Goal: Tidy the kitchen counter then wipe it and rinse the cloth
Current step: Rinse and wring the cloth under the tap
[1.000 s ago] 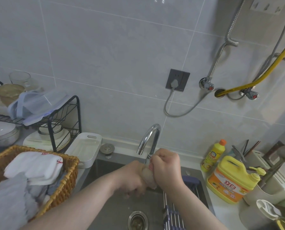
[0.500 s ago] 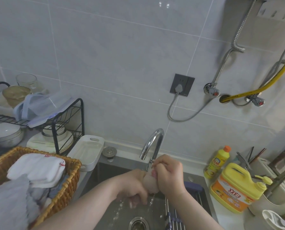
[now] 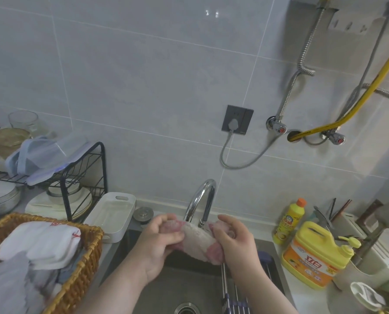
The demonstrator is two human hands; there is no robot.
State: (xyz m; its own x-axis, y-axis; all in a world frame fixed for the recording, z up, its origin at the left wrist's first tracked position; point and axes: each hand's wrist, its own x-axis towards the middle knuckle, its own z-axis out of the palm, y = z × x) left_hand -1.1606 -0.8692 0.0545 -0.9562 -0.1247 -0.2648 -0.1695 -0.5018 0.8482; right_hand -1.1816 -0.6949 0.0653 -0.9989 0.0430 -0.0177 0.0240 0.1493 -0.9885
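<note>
I see the cloth point(image 3: 197, 240), pinkish and white, bunched and stretched between both hands right under the spout of the chrome faucet point(image 3: 202, 200), above the steel sink point(image 3: 166, 288). The left hand point(image 3: 159, 243) grips its left end, fingers curled over the top and thumb pressed against the fabric. The right hand point(image 3: 234, 241) grips the other end, fingers wrapped round the wad. I cannot tell from here whether water is running.

Below the hands I make out the drain point(image 3: 186, 310) at the bottom edge, and a roll-up rack point(image 3: 233, 293) lying across the right part of the sink. A sink stopper point(image 3: 143, 215) sits on the ledge left of the faucet, just beside a white baking dish point(image 3: 112, 214).

Further left, a wicker basket point(image 3: 87, 264) holds folded white cloths point(image 3: 39, 243), and behind it a black dish rack point(image 3: 84, 168) carries plates, bowls and plastic lids.

On the right counter stands a yellow detergent jug point(image 3: 313, 257), with a small yellow bottle point(image 3: 288, 220), orange-capped, behind it near the wall. On the tiles above are a dark wall socket point(image 3: 237, 120) with a plug in it and a yellow hose point(image 3: 370, 91).
</note>
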